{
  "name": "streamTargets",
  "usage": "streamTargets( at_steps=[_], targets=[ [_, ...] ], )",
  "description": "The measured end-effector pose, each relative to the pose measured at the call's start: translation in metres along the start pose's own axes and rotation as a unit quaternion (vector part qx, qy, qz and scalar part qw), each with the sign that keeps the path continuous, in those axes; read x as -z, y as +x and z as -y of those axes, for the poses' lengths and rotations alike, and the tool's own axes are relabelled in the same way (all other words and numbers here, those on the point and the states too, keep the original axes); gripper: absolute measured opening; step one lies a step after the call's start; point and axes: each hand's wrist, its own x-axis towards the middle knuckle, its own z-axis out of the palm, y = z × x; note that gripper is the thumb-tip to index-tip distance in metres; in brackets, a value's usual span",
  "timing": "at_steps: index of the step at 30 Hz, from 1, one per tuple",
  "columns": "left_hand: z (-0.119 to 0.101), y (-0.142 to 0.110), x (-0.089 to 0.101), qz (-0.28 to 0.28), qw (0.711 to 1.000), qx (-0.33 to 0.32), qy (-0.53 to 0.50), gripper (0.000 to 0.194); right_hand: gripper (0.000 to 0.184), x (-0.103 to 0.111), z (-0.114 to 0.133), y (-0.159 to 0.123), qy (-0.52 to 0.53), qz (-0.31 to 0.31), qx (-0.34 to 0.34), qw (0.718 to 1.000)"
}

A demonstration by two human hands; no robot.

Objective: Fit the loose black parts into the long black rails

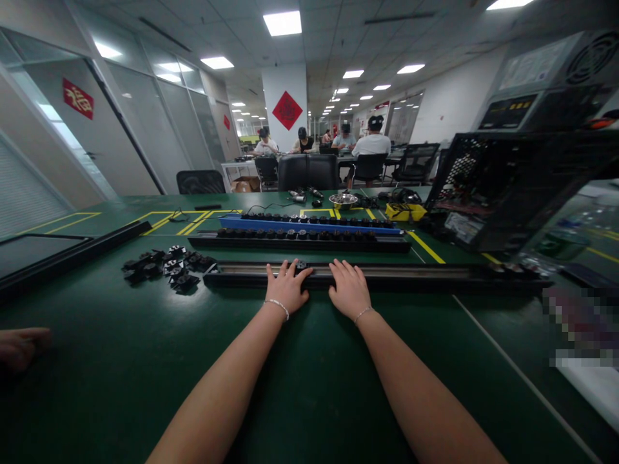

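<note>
Black rail — left hand and right hand (2 bracelets) lie across it, unclenched.

Your green desk is carrying a long black channel; small black parts are lying by its left end, a metal bowl is sitting farther back, and probably a computer case is standing at your right.

Another person's hand cut off at left; black rail partly hidden behind both hands
</note>
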Motion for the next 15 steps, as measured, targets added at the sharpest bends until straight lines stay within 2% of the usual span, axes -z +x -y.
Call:
streamTargets(
  at_steps=[9, 15],
  targets=[
    [0.015, -0.004, 0.002, -0.005, 1.0, 0.003, 0.017, 0.059, 0.055, 0.003, 0.0, 0.0, 0.004, 0.014, -0.001, 1.0],
    [0.033, -0.009, 0.001, -0.003, 0.999, 0.017, 0.028, 0.059, 0.055, 0.003, 0.0, 0.0, 0.007, 0.016, 0.002, 1.0]
  ],
)
